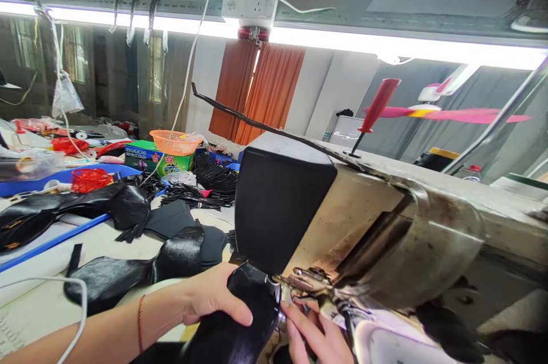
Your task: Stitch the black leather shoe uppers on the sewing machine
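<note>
Both forearms are bare, without sleeves. The left hand carries a thin red cord bracelet at the wrist. The right hand wears nothing.

The black leather piece is glossy and dark, with a curved upper edge and a faint sheen along its folds. It stands tilted at the bottom of the view, its top end pushed up under the head of the sewing machine, right at the metal presser parts. The left hand lies on its left face, thumb across the front, while the right hand touches its right edge just below the needle area.
</note>
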`<state>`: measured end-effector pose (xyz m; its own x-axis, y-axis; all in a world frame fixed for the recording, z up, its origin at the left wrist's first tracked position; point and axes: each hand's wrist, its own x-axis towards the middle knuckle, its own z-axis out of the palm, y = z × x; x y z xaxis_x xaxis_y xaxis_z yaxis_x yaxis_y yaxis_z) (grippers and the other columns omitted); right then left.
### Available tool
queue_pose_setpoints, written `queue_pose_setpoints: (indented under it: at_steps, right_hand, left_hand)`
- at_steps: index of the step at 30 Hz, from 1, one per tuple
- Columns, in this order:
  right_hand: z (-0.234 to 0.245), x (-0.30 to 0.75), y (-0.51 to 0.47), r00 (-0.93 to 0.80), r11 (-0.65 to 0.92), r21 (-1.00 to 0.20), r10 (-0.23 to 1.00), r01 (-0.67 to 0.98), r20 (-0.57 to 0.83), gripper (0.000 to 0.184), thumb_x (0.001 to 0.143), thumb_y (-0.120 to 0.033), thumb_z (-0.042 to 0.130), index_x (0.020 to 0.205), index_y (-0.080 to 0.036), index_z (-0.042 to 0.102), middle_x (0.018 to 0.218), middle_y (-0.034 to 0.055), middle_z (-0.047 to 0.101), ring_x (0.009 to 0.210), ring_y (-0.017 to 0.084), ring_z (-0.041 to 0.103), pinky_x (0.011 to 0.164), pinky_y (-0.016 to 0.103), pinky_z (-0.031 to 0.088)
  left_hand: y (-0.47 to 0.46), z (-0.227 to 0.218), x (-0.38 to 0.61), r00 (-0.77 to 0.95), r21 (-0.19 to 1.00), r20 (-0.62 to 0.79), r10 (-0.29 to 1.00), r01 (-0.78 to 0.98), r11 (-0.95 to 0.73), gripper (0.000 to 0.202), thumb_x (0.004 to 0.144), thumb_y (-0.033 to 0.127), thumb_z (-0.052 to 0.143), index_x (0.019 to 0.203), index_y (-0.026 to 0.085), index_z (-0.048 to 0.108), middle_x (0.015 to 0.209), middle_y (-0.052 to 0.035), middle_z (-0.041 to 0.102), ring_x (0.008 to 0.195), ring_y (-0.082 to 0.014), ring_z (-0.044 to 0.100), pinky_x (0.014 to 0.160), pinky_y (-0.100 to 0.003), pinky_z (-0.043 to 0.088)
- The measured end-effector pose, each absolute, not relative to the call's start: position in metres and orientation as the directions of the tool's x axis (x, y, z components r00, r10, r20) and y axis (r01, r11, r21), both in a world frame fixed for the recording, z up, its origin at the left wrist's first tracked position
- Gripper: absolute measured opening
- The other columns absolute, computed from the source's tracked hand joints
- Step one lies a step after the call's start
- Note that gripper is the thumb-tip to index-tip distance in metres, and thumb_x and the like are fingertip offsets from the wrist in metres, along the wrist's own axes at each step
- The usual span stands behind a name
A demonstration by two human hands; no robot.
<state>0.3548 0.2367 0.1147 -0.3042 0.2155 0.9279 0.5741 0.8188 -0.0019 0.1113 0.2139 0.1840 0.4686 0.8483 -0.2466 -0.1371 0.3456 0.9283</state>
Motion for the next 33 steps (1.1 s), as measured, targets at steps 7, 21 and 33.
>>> queue_pose_setpoints:
  at_steps: [7,21,33]
  right_hand:
    - [0.116,0.357,0.242,-0.317,0.833,0.033,0.173,0.553,0.933,0.027,0.086,-0.02,0.064,0.109,-0.023,0.077,0.106,0.0048,0.069,0.094,0.011,0.069,0.081,0.011,0.058]
    - [0.121,0.357,0.238,-0.326,0.813,0.031,0.197,0.581,0.925,0.026,0.087,-0.022,0.063,0.109,-0.024,0.078,0.102,0.0034,0.071,0.084,0.009,0.069,0.082,0.011,0.058]
    - [0.118,0.355,0.231,-0.292,0.816,-0.077,0.291,0.573,0.911,0.025,0.088,-0.027,0.066,0.111,-0.024,0.076,0.103,0.0033,0.07,0.088,0.011,0.069,0.079,0.015,0.058]
  left_hand:
    - [0.209,0.182,0.119,0.393,0.935,-0.202,0.897,-0.195,0.296,0.06,0.049,0.013,0.083,0.108,0.012,0.071,0.094,-0.0057,0.072,0.087,-0.0174,0.067,0.084,-0.03,0.053]
    - [0.205,0.176,0.136,0.253,0.912,-0.165,0.953,-0.329,0.245,0.059,0.054,0.013,0.082,0.111,0.007,0.066,0.097,-0.011,0.072,0.087,-0.0228,0.068,0.092,-0.042,0.052]
    - [0.208,0.188,0.144,0.157,0.942,-0.081,0.984,-0.31,0.127,0.042,0.063,0.02,0.08,0.102,0.011,0.069,0.094,-0.0063,0.072,0.094,-0.0215,0.068,0.092,-0.036,0.052]
